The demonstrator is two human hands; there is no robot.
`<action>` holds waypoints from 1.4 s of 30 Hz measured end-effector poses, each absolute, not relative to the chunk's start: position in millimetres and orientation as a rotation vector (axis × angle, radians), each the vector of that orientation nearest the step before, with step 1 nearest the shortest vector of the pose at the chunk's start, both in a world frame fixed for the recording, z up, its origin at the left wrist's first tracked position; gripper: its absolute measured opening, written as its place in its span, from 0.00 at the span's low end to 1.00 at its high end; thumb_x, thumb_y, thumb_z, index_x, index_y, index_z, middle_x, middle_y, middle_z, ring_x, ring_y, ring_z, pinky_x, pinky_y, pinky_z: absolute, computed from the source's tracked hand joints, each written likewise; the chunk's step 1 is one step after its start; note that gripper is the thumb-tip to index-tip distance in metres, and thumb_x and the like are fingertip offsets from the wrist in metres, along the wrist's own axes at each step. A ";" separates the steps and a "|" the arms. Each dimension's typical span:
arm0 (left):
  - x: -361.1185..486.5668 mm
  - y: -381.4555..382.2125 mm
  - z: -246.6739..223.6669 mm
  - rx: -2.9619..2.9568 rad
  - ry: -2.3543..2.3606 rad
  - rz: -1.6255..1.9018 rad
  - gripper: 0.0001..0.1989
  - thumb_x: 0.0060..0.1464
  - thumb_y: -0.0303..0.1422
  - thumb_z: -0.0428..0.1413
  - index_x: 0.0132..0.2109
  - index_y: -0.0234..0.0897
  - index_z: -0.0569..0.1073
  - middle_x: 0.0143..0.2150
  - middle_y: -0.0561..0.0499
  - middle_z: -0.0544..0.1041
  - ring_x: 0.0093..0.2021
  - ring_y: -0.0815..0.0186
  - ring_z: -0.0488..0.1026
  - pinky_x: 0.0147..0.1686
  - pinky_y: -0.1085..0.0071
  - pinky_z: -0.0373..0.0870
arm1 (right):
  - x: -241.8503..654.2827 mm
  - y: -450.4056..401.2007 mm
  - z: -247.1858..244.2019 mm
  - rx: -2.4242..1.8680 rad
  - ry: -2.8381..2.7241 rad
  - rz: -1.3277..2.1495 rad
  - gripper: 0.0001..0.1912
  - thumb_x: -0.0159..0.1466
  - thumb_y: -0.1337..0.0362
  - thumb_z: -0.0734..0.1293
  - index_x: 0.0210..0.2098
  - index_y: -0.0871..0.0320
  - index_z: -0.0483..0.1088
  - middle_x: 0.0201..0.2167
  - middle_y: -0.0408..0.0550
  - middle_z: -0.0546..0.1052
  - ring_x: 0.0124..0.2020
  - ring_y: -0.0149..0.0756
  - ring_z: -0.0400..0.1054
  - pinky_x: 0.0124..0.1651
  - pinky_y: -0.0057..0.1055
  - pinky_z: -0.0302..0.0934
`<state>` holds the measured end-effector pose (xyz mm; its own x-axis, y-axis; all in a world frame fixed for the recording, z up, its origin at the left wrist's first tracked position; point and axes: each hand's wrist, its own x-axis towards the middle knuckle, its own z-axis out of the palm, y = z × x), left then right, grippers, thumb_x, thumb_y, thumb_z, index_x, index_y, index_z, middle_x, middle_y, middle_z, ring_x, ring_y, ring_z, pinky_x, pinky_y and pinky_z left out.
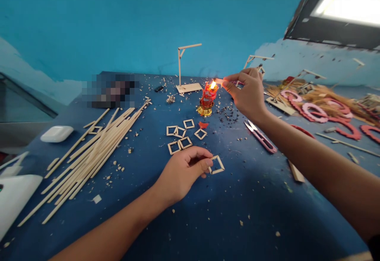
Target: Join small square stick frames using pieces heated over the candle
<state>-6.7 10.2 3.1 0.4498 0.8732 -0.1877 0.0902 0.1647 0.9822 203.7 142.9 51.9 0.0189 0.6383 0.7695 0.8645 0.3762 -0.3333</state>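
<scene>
Between the thumb and fingers of my left hand (190,170) is a small square wooden frame (219,164), held low over the blue table. My right hand (245,90) pinches a small thin piece (219,81) whose tip is at the flame of a red candle (208,94) on a gold base. What the piece is made of is too small to tell. Several more square frames (185,142) lie between my left hand and the candle. Beside them is a red scrap (203,125).
Long wooden sticks (97,150) lie at the left, near a white case (57,133). A wooden stand (189,87) rises behind the candle. Pink-handled scissors (261,136) lie under my right forearm. Red and pink curved pieces (314,112), straw and more stands fill the right side.
</scene>
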 end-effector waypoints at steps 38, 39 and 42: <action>6.1 -9.3 6.0 2.501 1.125 0.372 0.22 0.52 0.49 0.52 0.48 0.38 0.70 0.54 0.47 0.67 0.55 0.54 0.58 0.53 0.54 0.54 | 232.9 2.5 25.6 -1.344 -1.704 0.986 0.07 0.58 0.60 0.66 0.34 0.56 0.67 0.28 0.42 0.70 0.26 0.27 0.62 0.27 0.26 0.56; 6.2 -9.6 5.1 2.509 1.128 0.370 0.21 0.53 0.48 0.52 0.47 0.38 0.70 0.54 0.47 0.67 0.55 0.54 0.58 0.53 0.55 0.54 | 233.0 2.2 25.6 -1.339 -1.727 0.999 0.08 0.59 0.59 0.66 0.34 0.56 0.67 0.28 0.42 0.70 0.26 0.27 0.62 0.27 0.26 0.56; 6.3 -9.8 3.2 2.521 1.133 0.359 0.18 0.54 0.45 0.53 0.47 0.39 0.70 0.53 0.48 0.67 0.54 0.55 0.58 0.52 0.55 0.54 | 233.2 1.5 25.0 -1.332 -1.798 1.027 0.08 0.59 0.59 0.66 0.35 0.56 0.67 0.28 0.42 0.70 0.26 0.27 0.61 0.26 0.25 0.56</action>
<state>6.3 -9.8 3.2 0.6478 0.7570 0.0851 0.6676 -0.6180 0.4153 233.2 1.5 25.0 -0.2574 0.9646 0.0576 0.4400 0.1701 -0.8817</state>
